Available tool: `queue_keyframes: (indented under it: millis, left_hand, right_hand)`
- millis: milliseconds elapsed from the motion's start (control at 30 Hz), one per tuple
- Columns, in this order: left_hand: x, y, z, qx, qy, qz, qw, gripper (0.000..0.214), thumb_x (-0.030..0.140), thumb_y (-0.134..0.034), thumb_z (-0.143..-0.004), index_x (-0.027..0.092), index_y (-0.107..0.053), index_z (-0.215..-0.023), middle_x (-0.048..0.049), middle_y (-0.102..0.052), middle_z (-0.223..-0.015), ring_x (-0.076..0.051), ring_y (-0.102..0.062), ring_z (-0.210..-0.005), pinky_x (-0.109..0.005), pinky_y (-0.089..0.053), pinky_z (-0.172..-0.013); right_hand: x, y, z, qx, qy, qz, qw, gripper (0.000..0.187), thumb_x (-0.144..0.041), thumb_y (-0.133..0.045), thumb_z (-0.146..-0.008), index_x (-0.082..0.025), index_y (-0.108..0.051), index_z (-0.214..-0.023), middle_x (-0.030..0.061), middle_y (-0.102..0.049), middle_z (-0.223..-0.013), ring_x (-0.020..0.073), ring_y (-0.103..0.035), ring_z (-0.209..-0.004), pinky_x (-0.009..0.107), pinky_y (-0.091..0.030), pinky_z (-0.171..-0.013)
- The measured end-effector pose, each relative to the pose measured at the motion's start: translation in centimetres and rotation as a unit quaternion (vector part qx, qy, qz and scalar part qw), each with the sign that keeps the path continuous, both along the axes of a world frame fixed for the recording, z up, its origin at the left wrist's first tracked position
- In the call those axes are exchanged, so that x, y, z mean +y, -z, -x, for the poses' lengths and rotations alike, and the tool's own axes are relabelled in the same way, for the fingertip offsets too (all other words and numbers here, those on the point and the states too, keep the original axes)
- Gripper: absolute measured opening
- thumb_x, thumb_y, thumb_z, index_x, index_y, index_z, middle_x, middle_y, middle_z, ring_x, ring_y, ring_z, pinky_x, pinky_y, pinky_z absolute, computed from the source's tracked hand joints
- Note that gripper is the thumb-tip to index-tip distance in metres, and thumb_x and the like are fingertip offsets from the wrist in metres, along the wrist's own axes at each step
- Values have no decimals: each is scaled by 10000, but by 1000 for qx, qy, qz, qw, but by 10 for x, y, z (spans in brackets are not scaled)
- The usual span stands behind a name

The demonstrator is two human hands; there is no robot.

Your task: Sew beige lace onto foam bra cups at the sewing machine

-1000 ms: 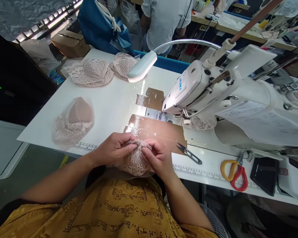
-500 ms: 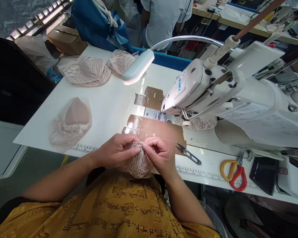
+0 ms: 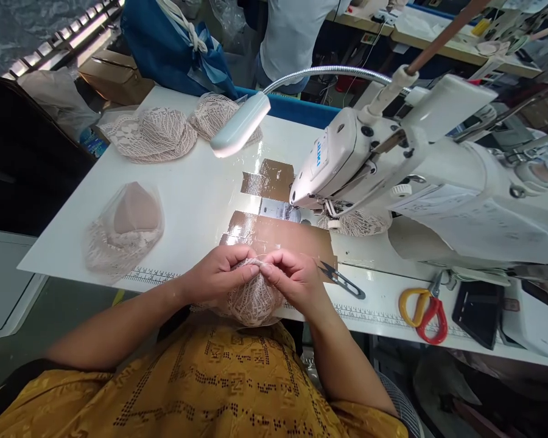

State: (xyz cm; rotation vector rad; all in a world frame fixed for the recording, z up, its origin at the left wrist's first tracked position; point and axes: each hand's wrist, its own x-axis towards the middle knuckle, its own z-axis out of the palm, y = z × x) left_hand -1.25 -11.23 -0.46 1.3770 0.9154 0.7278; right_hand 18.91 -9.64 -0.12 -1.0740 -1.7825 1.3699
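My left hand (image 3: 217,275) and my right hand (image 3: 293,278) both pinch the top edge of a beige lace bra cup (image 3: 253,301) at the near edge of the white sewing table (image 3: 196,194). The fingertips of both hands meet over the cup's rim. The cup hangs partly over the table edge above my yellow patterned top. A small thread snipper (image 3: 342,280) lies just right of my right hand. The sewing machine head (image 3: 342,164) stands beyond, with another lace piece (image 3: 358,223) under its needle.
Lace cups (image 3: 153,134) are piled at the far left, and a bagged padded cup (image 3: 123,228) lies near left. A gooseneck lamp (image 3: 240,125) hangs over the table. Yellow-and-red scissors (image 3: 422,307) and a black phone (image 3: 477,310) lie to the right. A person in a pale shirt (image 3: 296,30) stands behind.
My fingertips have drawn closer together on the cup's upper rim, and the cup has turned slightly in my hands. The view has shifted a little to the right.
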Motion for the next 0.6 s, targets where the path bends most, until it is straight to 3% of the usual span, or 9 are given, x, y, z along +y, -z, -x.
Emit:
queue_keyframes:
  millis: [100,233,333,500,567,600]
  left_hand:
    - [2,-2,-1,-34,19,24,999,262,372,-600,-894,143,-536,-785,30,-462,-709,-88,-416,-636,-201,-358,-571]
    - [4,-4,-3,-80,43,73,993,245,370,-664,-856,133,-604,-867,0,-550,-769,-106,-503,-686,-210,-428,-608]
    - [3,-1,-11,-109,2,126,986,277,380,-704,-825,117,-623,-794,-3,-571,-712,-103,-522,-645,-211,-436,-585]
    - [4,6,-23,-187,-76,270,941,320,374,-783,-715,121,-612,-810,-30,-651,-708,-134,-606,-619,-255,-510,-587]
    - [10,0,-13,-185,-103,258,943,317,379,-759,-721,124,-618,-847,-41,-666,-727,-155,-629,-645,-299,-544,-632]
    - [15,-6,-4,-162,-132,218,953,305,384,-736,-738,126,-618,-850,-37,-663,-726,-156,-626,-645,-310,-548,-643]
  right_hand:
    - [0,-4,0,6,8,8,1000,212,-353,-643,-861,-187,-645,-729,-22,-609,-662,96,-491,-573,227,-400,-550]
    - [0,-4,-3,45,13,70,996,253,-411,-646,-839,-188,-636,-719,-18,-584,-649,101,-475,-556,224,-389,-510]
    - [2,-1,-4,81,12,120,989,285,-455,-656,-814,-186,-638,-722,-19,-575,-641,103,-472,-552,225,-393,-508]
    - [9,9,-6,117,28,164,979,257,-437,-685,-798,-182,-669,-771,-10,-617,-696,113,-528,-608,241,-448,-579]
    - [11,9,-13,121,43,160,979,238,-419,-692,-795,-189,-692,-857,3,-650,-767,121,-568,-658,255,-482,-624]
    - [11,8,-19,119,57,153,979,243,-413,-694,-794,-195,-695,-902,8,-660,-806,124,-584,-682,263,-496,-646]
